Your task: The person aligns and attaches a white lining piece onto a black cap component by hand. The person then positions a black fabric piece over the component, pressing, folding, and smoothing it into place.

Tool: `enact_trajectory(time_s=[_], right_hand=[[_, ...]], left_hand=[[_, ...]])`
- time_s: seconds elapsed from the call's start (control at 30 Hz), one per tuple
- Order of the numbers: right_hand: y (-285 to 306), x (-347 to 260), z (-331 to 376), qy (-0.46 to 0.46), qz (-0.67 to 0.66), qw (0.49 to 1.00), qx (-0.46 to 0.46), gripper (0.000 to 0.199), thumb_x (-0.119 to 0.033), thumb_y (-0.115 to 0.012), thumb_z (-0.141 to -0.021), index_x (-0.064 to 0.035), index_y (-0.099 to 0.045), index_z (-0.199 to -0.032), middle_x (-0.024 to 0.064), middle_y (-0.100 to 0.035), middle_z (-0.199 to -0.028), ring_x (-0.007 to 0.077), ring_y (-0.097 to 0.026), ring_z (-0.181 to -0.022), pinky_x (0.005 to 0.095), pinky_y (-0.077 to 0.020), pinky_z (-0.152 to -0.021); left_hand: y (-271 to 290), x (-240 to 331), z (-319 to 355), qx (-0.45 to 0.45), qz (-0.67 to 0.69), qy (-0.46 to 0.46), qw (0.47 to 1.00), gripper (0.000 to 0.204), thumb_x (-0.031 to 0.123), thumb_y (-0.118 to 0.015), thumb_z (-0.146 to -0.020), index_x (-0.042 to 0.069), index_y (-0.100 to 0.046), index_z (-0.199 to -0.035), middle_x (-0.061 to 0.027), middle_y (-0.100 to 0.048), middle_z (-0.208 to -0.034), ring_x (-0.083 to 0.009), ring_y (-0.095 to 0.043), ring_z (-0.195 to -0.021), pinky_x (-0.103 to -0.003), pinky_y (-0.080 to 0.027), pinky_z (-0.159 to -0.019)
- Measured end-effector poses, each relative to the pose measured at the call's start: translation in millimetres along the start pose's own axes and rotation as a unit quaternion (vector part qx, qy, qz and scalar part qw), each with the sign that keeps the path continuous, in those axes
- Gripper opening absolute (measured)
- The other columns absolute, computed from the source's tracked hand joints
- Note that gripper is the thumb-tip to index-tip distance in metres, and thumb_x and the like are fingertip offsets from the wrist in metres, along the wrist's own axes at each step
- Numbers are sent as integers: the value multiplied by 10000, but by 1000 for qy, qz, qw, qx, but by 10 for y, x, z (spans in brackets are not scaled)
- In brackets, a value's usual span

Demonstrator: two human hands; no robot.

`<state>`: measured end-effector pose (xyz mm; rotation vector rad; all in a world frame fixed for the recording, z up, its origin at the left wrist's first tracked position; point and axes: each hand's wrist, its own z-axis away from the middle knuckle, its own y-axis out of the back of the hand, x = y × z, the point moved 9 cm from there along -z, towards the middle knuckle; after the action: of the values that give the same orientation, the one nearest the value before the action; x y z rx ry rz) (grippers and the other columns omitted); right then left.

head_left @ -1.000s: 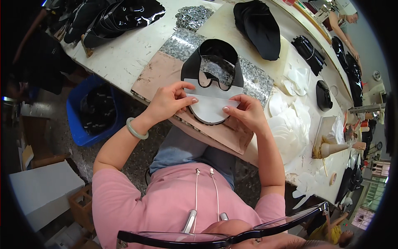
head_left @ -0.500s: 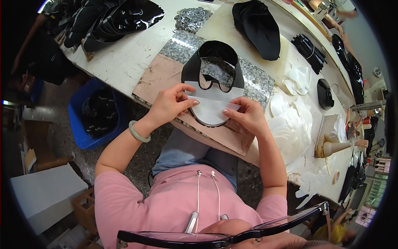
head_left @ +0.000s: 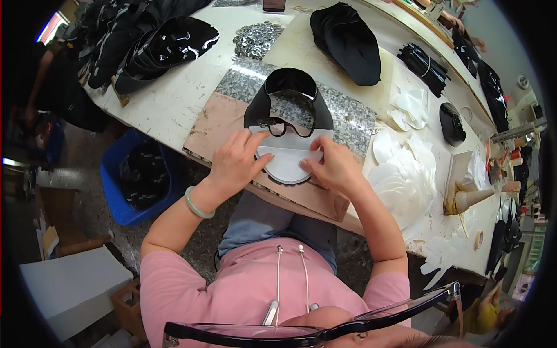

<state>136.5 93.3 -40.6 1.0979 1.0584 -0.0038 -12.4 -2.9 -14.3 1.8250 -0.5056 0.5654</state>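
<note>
A black shoe upper point(head_left: 290, 79), curved into a loop, lies on the work board with its pale grey lining point(head_left: 293, 139) facing up. Over its rounded near end rests a white half-moon stiffener piece point(head_left: 284, 165), its straight edge across the lining. My left hand point(head_left: 235, 160) is at the left side, thumb on the white piece, fingers bent over the upper's edge. From the right, my right hand point(head_left: 333, 164) pinches the piece's edge between thumb and fingers. The undersides of the fingertips are hidden.
A speckled stone slab point(head_left: 354, 116) and a pinkish board point(head_left: 214, 122) lie beneath the work. White cut pieces point(head_left: 406, 174) are heaped at right. Metal rings point(head_left: 255, 39), black leather parts point(head_left: 348, 43) and shiny black pieces point(head_left: 180, 40) lie beyond. A blue bin point(head_left: 116, 191) stands on the floor.
The white piece now sits flatter over the upper's rounded end. My right hand has shifted inward and left. The upper appears slightly lower and further left in view.
</note>
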Motion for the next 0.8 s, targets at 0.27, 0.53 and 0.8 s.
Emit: enact_trajectory(time_s=[0.27, 0.53, 0.8], right_hand=[[315, 142, 297, 49, 213, 960, 172, 347, -314, -686, -747, -51, -556, -933, 83, -641, -913, 274, -614, -836, 385, -484, -653], [-153, -152, 604, 170, 212, 962, -23, 624, -509, -458, -876, -23, -512, -1263, 147, -376, -1426, 269, -328, -1338, 430, -248, -1083], [234, 277, 826, 90, -232, 953, 175, 240, -216, -492, -945, -55, -670, -946, 46, -641, -819, 146, -586, -737, 299, -475, -696]], left_hand=[[-266, 347, 330, -130, -139, -194, 962, 365, 215, -597, -853, 77, -576, -1190, -99, -549, -1270, -279, -471, -1236, -494, -376, -987], [-125, 319, 20, -237, -37, -100, 966, 475, 347, -579, -874, 109, -510, -1279, -94, -619, -1166, -282, -584, -1079, -459, -436, -910], [18, 591, -988, 45, 58, -66, 995, 339, 235, -654, -854, -32, -616, -1060, -121, -629, -798, -201, -580, -612, -317, -461, -569]])
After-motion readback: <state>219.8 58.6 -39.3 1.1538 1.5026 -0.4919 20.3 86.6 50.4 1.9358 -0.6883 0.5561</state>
